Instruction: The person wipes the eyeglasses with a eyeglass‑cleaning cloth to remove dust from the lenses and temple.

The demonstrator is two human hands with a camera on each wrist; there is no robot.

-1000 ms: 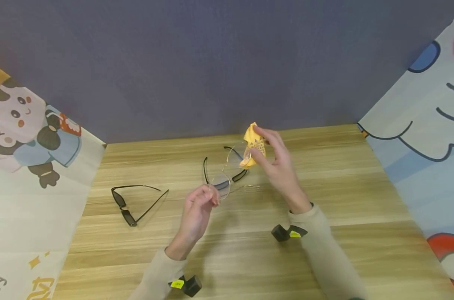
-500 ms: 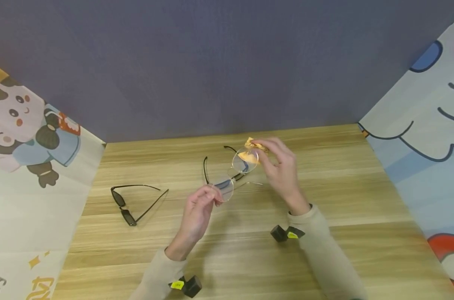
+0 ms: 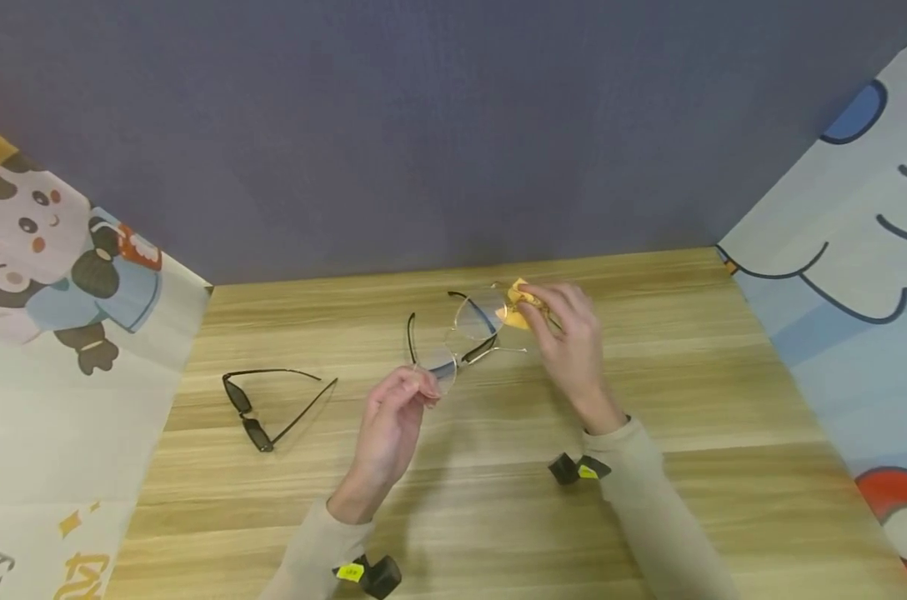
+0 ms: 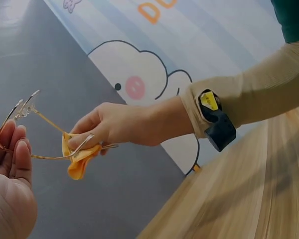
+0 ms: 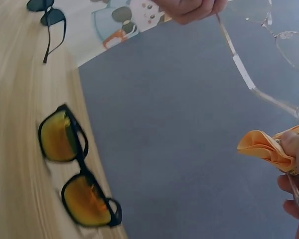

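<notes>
A pair of thin gold-rimmed eyeglasses (image 3: 481, 317) is held up over the table, its clear round lenses toward the head view. My left hand (image 3: 390, 421) pinches the frame at the near lens's outer edge. At the far side, my right hand (image 3: 573, 346) pinches a crumpled yellow-orange cloth (image 3: 516, 315) around one temple arm. In the left wrist view that arm runs into the cloth (image 4: 77, 162) and its tip pokes out beyond the fingers. The other temple arm (image 5: 241, 72) extends free, its end near the cloth in the right wrist view.
Black-framed sunglasses (image 3: 479, 349) lie beneath the eyeglasses, with orange mirrored lenses (image 5: 60, 137) in the right wrist view. A second dark pair of sunglasses (image 3: 257, 435) lies unfolded on the left of the wooden table (image 3: 498, 517). A grey panel (image 3: 453, 142) rises behind.
My right hand with the cloth has come down from beside the far lens and shifted right, along the temple arm. The eyeglasses have tilted a little; my left hand has stayed nearly in place.
</notes>
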